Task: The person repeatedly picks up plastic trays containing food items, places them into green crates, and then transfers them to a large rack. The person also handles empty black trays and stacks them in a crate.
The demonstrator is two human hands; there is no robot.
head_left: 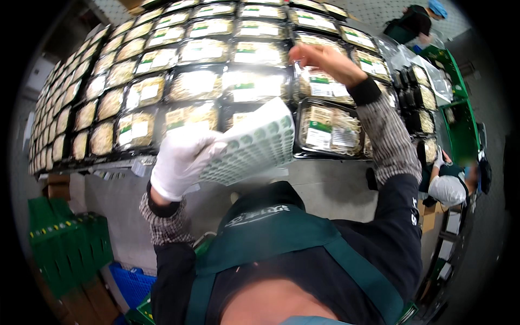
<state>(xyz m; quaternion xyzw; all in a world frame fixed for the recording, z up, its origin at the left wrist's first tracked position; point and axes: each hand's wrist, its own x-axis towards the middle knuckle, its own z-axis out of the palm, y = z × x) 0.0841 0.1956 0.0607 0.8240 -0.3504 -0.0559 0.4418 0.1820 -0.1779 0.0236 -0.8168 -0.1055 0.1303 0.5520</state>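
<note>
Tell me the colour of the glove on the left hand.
White, seen in the head view; the left hand holds a sticker sheet.

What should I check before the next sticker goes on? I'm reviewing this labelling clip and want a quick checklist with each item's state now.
1. Sticker sheet held firm in gloved left hand: ok.
2. Stickers left on the sheet: ok, rows show.
3. Right hand over the packed trays: ok, bare, at a far row.
4. Sticker on right fingertips: cannot tell.
5. Tray nearest the sheet labelled: ok, green and white labels show.
</note>
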